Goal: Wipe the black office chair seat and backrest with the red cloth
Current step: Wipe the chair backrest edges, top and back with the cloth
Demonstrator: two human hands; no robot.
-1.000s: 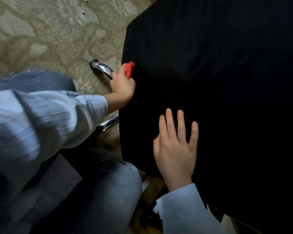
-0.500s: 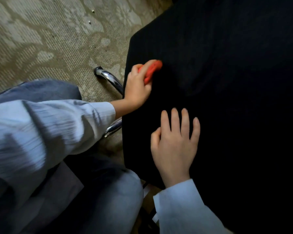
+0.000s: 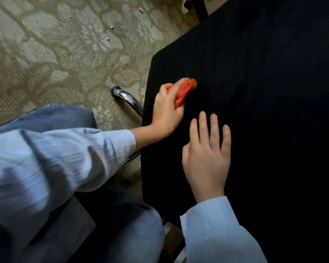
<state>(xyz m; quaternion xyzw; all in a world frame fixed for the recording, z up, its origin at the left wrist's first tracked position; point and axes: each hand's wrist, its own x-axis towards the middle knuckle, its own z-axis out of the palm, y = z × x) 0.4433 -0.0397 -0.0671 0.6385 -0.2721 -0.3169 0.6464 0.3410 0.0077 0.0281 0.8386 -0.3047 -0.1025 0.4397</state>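
The black office chair seat (image 3: 254, 111) fills the right half of the view. My left hand (image 3: 166, 112) grips the bunched red cloth (image 3: 185, 91) and presses it on the seat a little in from its left edge. My right hand (image 3: 207, 158) lies flat on the seat just to the right and nearer to me, fingers straight and together, holding nothing. The backrest is not plainly visible in the dark.
A chrome chair leg (image 3: 127, 99) with a black tip sticks out over the patterned beige carpet (image 3: 65, 54) left of the seat. My knees in blue jeans (image 3: 122, 234) are close to the seat's near edge. A dark furniture leg (image 3: 199, 6) stands at the top.
My left hand has slid the red cloth from the seat's left edge rightward onto the seat surface. My right hand stays flat in about the same place.
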